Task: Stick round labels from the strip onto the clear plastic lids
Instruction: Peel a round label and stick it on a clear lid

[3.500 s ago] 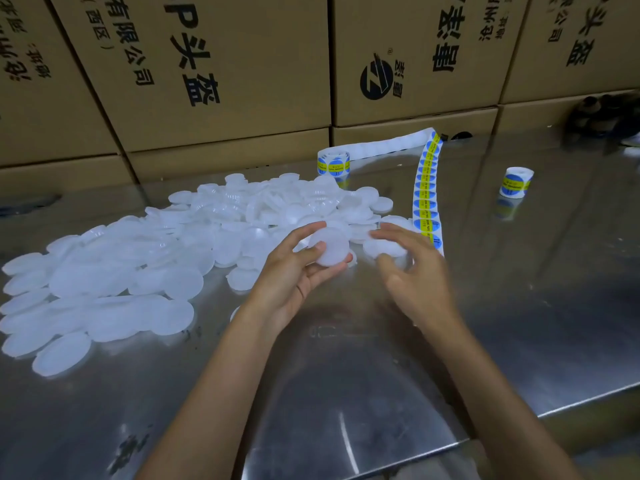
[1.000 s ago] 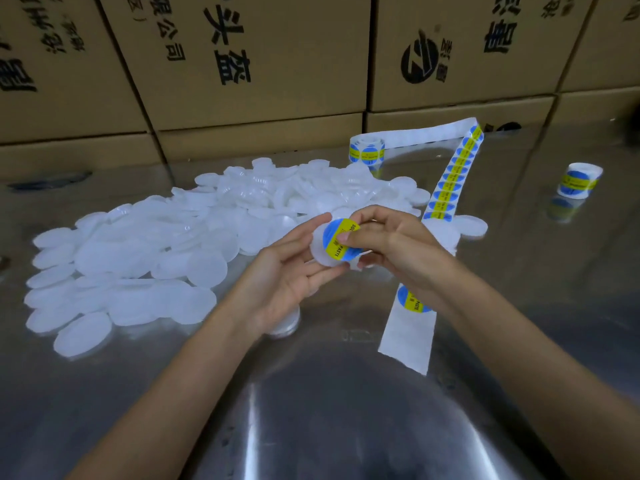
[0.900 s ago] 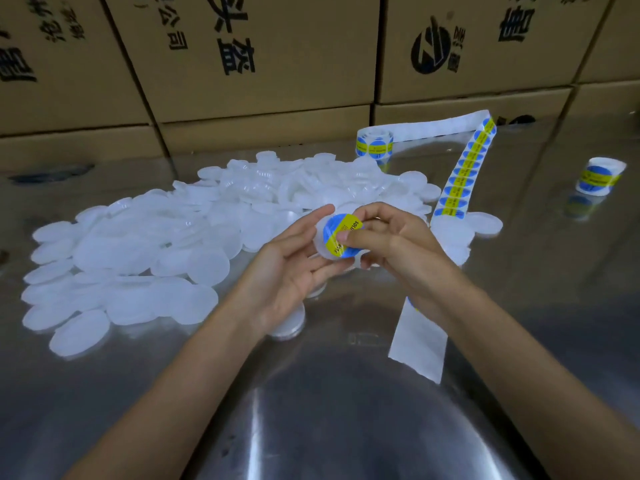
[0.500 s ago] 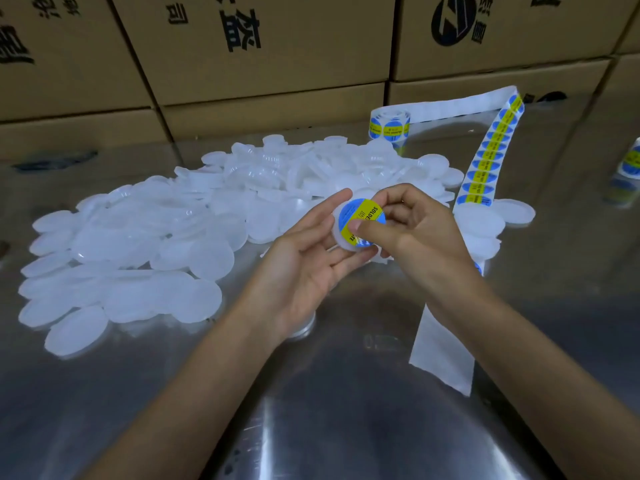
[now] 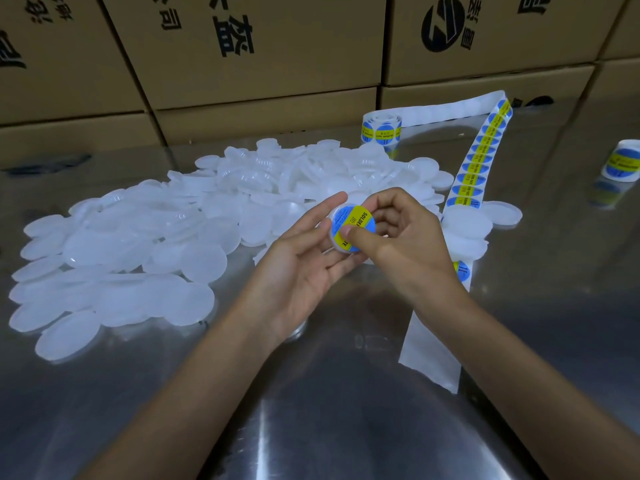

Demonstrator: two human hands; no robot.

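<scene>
My left hand (image 5: 304,261) holds a clear plastic lid (image 5: 335,237) between thumb and fingers above the table. A round blue and yellow label (image 5: 353,221) lies on the lid's face. My right hand (image 5: 405,244) grips the same lid, its thumb pressing on the label and its fingers curled behind. The label strip (image 5: 481,161) runs from a roll (image 5: 381,128) at the back, down past my right hand, ending in bare white backing (image 5: 433,351). A large heap of clear lids (image 5: 194,220) spreads over the left and middle of the table.
The steel table (image 5: 346,410) is shiny. Cardboard boxes (image 5: 263,50) wall off its far side. A second label roll (image 5: 623,164) stands at the right edge. A few loose lids (image 5: 467,226) lie on the strip beside my right hand.
A label came off the strip and went onto the lid in my left hand. My right thumb has slid across it, and both hands have drifted slightly right and away in view.
</scene>
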